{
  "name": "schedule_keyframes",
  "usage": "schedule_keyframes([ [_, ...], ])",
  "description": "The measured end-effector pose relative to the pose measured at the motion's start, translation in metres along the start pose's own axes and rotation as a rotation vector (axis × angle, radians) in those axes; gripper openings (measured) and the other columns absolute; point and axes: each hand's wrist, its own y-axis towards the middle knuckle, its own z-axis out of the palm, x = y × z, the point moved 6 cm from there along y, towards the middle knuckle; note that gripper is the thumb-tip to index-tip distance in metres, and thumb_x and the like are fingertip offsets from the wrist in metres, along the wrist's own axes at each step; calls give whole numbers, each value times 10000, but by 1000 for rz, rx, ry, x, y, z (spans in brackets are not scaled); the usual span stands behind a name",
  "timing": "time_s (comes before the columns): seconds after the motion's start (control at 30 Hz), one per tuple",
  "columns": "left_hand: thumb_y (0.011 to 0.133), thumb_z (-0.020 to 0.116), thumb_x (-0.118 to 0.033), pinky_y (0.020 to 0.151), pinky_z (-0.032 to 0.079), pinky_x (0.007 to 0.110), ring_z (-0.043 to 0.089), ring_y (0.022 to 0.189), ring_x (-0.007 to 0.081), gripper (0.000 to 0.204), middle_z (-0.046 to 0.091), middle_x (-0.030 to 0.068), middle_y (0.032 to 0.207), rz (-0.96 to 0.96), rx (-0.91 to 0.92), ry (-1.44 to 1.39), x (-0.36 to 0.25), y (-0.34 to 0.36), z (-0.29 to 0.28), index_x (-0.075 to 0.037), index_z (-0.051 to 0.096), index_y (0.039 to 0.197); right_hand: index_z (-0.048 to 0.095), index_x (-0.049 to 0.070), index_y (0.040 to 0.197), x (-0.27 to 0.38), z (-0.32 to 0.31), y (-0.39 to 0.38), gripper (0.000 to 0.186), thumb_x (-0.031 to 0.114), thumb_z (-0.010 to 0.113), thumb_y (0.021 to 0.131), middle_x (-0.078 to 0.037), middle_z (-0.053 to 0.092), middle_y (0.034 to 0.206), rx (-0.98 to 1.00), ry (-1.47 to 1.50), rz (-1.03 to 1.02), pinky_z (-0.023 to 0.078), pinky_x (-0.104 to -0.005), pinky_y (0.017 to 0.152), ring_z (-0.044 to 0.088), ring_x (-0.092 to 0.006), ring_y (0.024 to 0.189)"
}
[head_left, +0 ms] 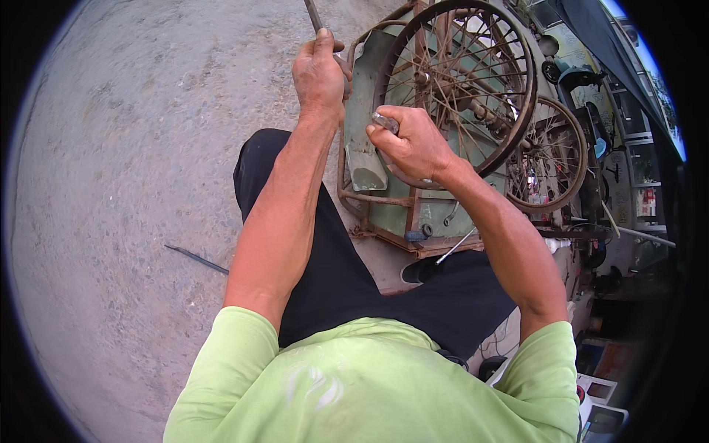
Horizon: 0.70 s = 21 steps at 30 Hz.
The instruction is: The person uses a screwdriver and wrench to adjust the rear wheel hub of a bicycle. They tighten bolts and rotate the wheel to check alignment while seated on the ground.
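Observation:
My left hand point(320, 77) is raised at the upper middle, its fist wrapped round a dark rod point(314, 13) that sticks up past the thumb and out of the picture. My right hand point(413, 142) is closed round a metal bar, whose blunt worn end point(385, 122) shows between thumb and finger. What the rest of that bar looks like is hidden. This fist is in front of the lower left rim of a rusty spoked wheel point(530, 81); whether it touches the rim I cannot tell. The wheel stands on a worn green cart body point(367, 168) with a rusty tube frame.
A second spoked wheel point(578, 176) is behind at the right. A shiny slim tool point(456, 246) leans by my shoe point(415, 273), near a small blue-grey piece point(419, 234). On the rough ground at the left lies a dark flat bar point(196, 258). Clutter lines the right side.

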Motion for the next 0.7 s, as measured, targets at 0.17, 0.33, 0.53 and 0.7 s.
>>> schedule_keyframes([
  [0.17,1086,503,-416,378,306,338,393,385,159,404,479,43,523,-96,-56,11,36,-1,3,-31,566,981,567,-21,805,-19,7,-12,343,290,624,938,-76,490,611,-43,30,73,415,-383,592,438,-165,610],
  [0.33,1084,499,-410,395,315,350,405,416,167,406,501,53,562,-192,-40,129,59,-10,10,-26,570,975,566,-19,808,-24,-6,-31,354,299,635,948,-62,463,635,-86,56,60,410,-376,603,417,-138,643],
  [0.53,1080,514,-400,406,316,347,399,428,164,398,498,53,572,-201,12,164,75,-13,16,-16,568,990,614,-43,860,-45,-12,-44,384,334,640,928,-123,520,621,-142,25,89,447,-407,615,459,-187,608],
  [0.7,1075,529,-399,401,302,341,402,418,156,397,492,50,556,-206,22,194,90,-12,26,-11,579,1007,637,-41,873,-80,-14,-61,363,315,652,939,-132,570,648,-194,83,125,463,-407,635,490,-194,622],
])
